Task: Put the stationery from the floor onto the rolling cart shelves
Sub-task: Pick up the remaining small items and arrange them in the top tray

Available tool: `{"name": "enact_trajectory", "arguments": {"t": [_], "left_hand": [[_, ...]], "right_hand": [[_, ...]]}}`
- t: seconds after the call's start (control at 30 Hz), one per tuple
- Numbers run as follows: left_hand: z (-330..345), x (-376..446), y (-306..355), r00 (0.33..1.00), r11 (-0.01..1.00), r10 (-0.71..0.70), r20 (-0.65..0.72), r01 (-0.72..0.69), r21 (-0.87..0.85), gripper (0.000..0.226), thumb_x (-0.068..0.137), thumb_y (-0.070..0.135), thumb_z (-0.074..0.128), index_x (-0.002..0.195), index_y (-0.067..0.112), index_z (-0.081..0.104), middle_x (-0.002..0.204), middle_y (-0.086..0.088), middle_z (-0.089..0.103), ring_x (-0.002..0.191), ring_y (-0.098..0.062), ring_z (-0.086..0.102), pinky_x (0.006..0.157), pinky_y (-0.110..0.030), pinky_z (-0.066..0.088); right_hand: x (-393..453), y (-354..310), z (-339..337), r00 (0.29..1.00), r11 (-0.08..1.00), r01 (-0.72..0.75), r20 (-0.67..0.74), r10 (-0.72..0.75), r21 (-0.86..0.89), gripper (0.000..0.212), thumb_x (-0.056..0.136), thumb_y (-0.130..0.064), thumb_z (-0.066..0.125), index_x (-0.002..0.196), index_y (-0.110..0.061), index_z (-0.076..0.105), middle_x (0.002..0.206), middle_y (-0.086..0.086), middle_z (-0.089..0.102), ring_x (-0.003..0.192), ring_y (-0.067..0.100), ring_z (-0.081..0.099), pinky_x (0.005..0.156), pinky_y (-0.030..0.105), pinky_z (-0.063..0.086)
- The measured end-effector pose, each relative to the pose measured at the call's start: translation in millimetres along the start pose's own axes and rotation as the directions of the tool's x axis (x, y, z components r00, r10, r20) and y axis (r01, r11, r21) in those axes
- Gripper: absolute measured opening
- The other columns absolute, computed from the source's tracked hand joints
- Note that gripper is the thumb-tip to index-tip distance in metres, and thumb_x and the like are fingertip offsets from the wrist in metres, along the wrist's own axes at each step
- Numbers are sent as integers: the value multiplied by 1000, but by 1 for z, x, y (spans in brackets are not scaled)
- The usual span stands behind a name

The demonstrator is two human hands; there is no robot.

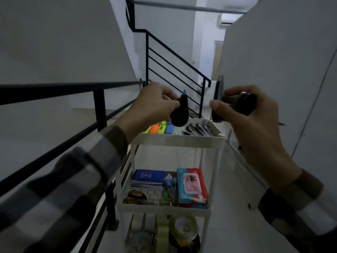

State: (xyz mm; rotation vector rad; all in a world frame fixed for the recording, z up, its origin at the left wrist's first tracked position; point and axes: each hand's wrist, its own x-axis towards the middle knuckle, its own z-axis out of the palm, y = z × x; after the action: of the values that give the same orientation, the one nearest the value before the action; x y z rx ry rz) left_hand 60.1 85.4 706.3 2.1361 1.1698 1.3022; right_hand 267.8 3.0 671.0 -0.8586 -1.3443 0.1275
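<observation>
Both hands are raised above a white plastic rolling cart (177, 138) with three tray-like shelves on slim white posts. The left hand (151, 105) has its fingers (171, 104) pinched around a dark, smooth, teardrop-shaped object with a blue tip (180, 114), which hangs over the top shelf. The right hand (251, 114) has its fingers curled around a dark, rounded, glossy object (244, 104); what it is cannot be told in the dim light. Both sleeves are soft checked cloth in grey, black and white.

On the top shelf lie four blocky highlighters (159, 127) in yellow, orange, green and blue, side by side, and beside them a row of slender dark pens (199, 129). The middle shelf holds a stack of blue notebooks (148, 178), a few loose pens (170, 187), a flat red and teal wipes packet (191, 187) and a brown tape roll (135, 196). The bottom shelf holds clear glossy tape rolls (182, 227).

A black metal railing (99, 105) runs along the left, next to the cart, above pale floor tiles.
</observation>
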Motion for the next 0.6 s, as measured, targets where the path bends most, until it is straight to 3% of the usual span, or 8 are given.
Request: {"name": "enact_trajectory", "arguments": {"t": [0.17,0.27,0.4,0.5,0.57,0.6], "left_hand": [[23,60,-12,982,970,-129,137,96,221,17,97,14,66,101,0,76,95,-17,76,81,-25,73,54,-27,53],[31,73,-21,965,923,-206,166,135,359,18,95,17,66,100,1,71,91,-16,75,79,-27,73,56,-29,55],[35,79,-29,921,912,-300,250,200,358,17,94,7,70,108,-2,66,80,-12,72,58,-17,66,45,-23,52],[41,77,-33,896,913,-310,319,187,362,22,97,6,69,118,2,69,91,-15,76,69,-21,77,61,-30,67],[46,75,-35,881,903,-316,353,164,398,21,97,8,71,117,5,72,99,-14,78,82,-24,80,81,-39,68],[48,74,-36,869,900,-320,377,154,409,20,98,10,70,117,5,73,103,-14,78,85,-24,80,82,-38,67]], "right_hand": [[27,22,-10,996,997,-82,-19,82,16,42,76,-32,90,110,-18,70,105,6,74,99,21,75,87,42,63],[31,33,-13,993,993,-116,4,116,-18,44,76,-33,90,113,-18,69,109,6,73,103,24,73,89,44,62],[32,43,-18,990,990,-134,27,136,-52,43,75,-37,89,110,-22,69,110,5,73,104,24,73,90,44,62],[34,44,-20,989,988,-143,26,144,-55,43,74,-38,88,109,-23,68,109,4,72,103,23,73,89,44,62],[36,43,-19,989,988,-144,27,146,-57,45,71,-41,87,108,-24,68,108,3,72,101,20,74,88,42,63],[36,43,-19,989,988,-144,28,146,-57,44,71,-41,87,107,-24,68,107,2,72,101,19,74,88,42,63]]}}
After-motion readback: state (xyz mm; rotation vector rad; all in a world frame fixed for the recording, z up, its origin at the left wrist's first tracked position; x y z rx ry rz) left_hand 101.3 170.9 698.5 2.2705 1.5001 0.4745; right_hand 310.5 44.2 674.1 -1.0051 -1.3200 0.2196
